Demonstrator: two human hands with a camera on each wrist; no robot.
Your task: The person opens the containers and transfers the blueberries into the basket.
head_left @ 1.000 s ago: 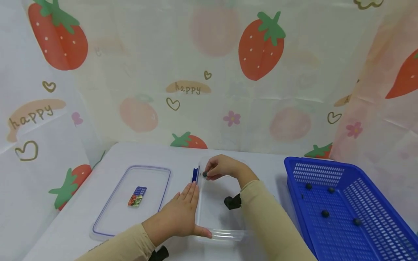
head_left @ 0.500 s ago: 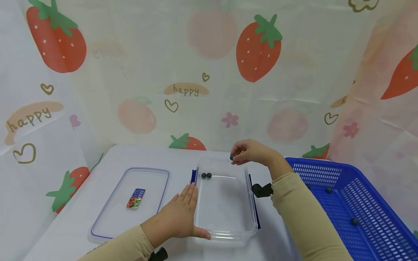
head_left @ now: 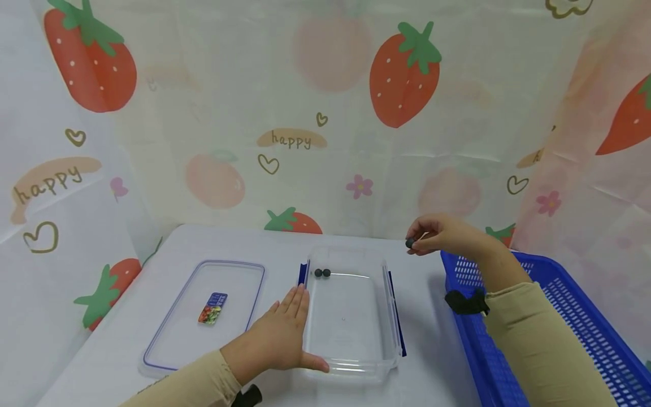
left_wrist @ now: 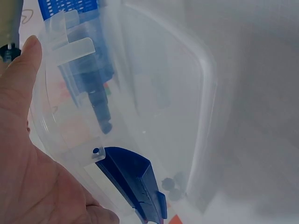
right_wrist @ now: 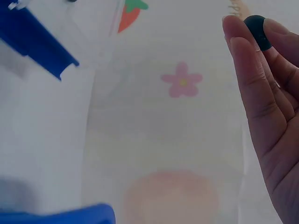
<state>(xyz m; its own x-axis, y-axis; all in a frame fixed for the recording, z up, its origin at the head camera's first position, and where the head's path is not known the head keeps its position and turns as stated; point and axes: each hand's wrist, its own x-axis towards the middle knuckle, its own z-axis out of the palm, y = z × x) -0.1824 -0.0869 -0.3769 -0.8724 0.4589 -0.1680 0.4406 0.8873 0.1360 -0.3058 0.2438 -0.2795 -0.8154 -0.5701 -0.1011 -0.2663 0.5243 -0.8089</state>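
Along the left side of a clear plastic box lies my left hand, fingers straight and thumb stretched to the front rim. Two small dark balls sit side by side inside the box, at its back left corner. My right hand pinches another small dark ball between thumb and fingertips. It is raised near the back left corner of the blue basket. The left wrist view shows a blue clip on the box wall beside the left palm.
A clear lid with a blue seal and a colourful label lies left of the box. The blue basket stands at the right, partly covered by my right sleeve. Behind the table hangs a strawberry-print sheet.
My right hand has lifted from the box's back left corner and moved right toward the basket, still pinching a ball. Two balls in the box have come into view. The left hand stays put.
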